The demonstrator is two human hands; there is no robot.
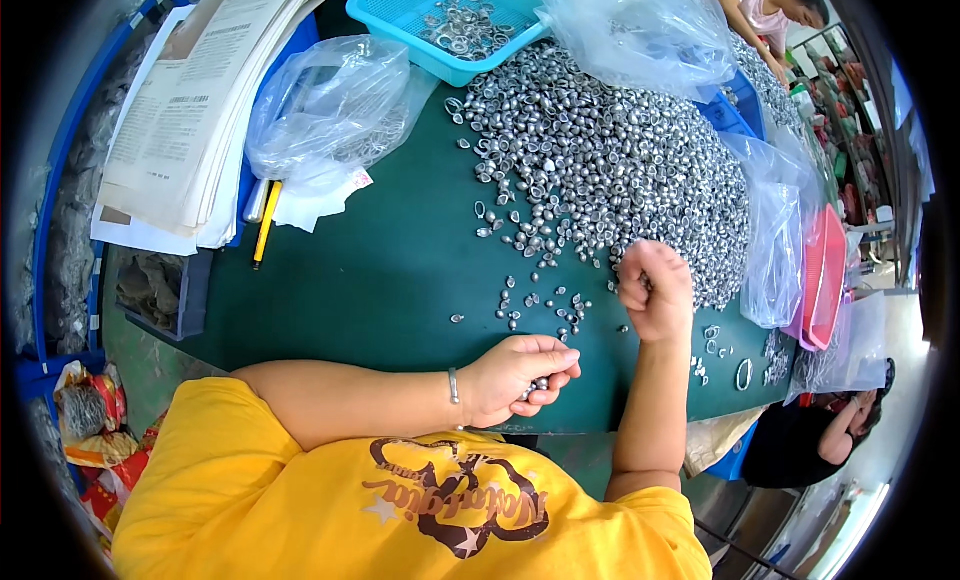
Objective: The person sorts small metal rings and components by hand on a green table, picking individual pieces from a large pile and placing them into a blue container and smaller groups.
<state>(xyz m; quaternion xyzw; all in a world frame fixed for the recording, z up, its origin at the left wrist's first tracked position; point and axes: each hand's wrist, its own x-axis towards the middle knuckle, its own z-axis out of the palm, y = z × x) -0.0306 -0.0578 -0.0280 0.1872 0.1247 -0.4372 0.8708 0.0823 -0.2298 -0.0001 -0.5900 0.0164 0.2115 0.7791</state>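
A broad heap of small silvery metal pieces (600, 140), some domed and some ring-like, covers the right part of the green table (370, 290). Near the table's front edge, my left hand (510, 380) is cupped closed, palm up, with several of these pieces showing between its fingers. My right hand (655, 290) hovers at the heap's near edge with its fingers curled in. Whatever those fingers hold is hidden and slightly blurred. Between my hands and the heap lies a loose scatter of metal pieces (545, 302).
A light-blue basket (400, 25) with rings stands at the back. Left of it are a clear plastic bag (330, 100), stacked newspapers (180, 110) and a yellow pen (266, 225). A red basket (824, 280) sits at the right edge. Two other people are at the right.
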